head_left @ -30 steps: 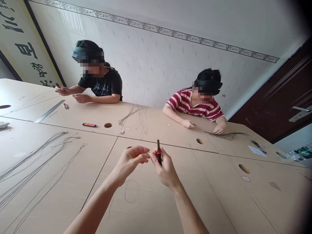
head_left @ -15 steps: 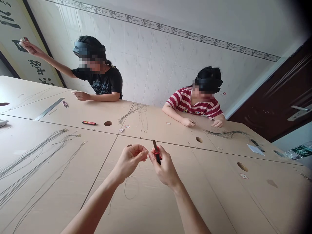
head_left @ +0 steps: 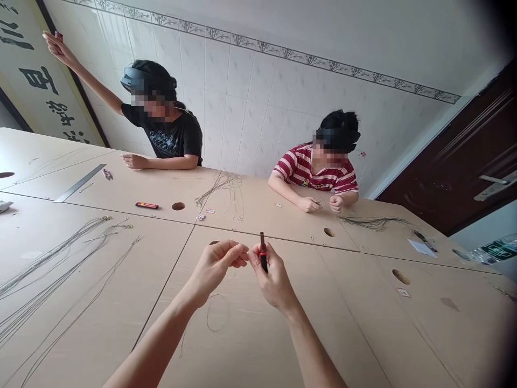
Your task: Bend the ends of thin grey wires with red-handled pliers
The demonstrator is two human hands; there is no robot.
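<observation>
Fingers (head_left: 232,253) of the left hand (head_left: 212,267) are drawn in near the centre of the frame, thumb and forefinger pinched together on a thin cord (head_left: 208,318). A short bit of it shows just beneath them, and a loose loop shows lower down, over the table (head_left: 258,345); how the two parts join is too fine to follow. The right hand (head_left: 278,277) is just beside, its fingers curled around a dark tool (head_left: 264,261) with a red band, which stands nearly upright. Thumb and forefinger of this hand come close to the left fingertips; whether they also grip the cord cannot be told.

At the left edge of the frame, long bundles of cord (head_left: 56,256) run across the table. Above them lie a metal ruler (head_left: 81,183) and a red-and-black bar (head_left: 147,205), the bar just beside a round hole (head_left: 178,206).

In the upper left, a person in a black T-shirt (head_left: 172,137) has one arm raised, a small object in that hand, and the other forearm on the tabletop. Right of centre, a person in a striped shirt (head_left: 313,167) has both hands near another bundle (head_left: 375,222). Plastic bottles (head_left: 498,249) show at the right edge.
</observation>
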